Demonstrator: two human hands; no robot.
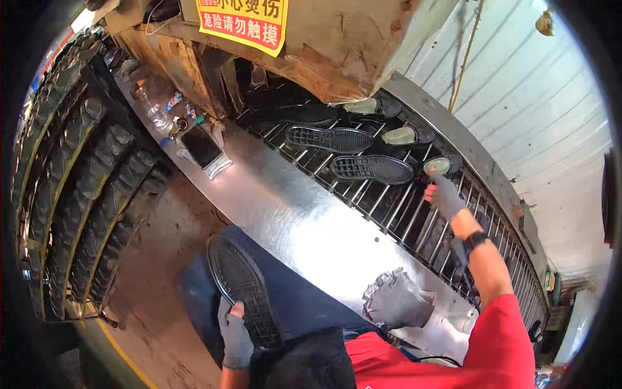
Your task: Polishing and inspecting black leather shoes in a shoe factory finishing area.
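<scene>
My left hand (237, 334), in a grey glove with a bare fingertip showing, grips a black shoe sole (241, 285) by its side. The sole stands tilted above my lap, its ridged tread side toward me. Farther off, over the roller conveyor, my right hand (446, 198) in a similar glove stretches toward a dark shoe upper (447, 163) with a pale inside. Its fingers look apart, one reaching the upper's near edge; contact is hard to make out. Two black soles, one nearer (372, 169) and one farther (329, 139), lie on the rollers beside more uppers (400, 135).
A metal ledge (278, 188) runs along the conveyor (389, 204). On it are a phone (201, 146), small items and a crumpled grey glove-like cloth (398, 299). A rusty machine housing (337, 52) overhangs the conveyor. At left stands a rack (84, 175) filled with dark soles.
</scene>
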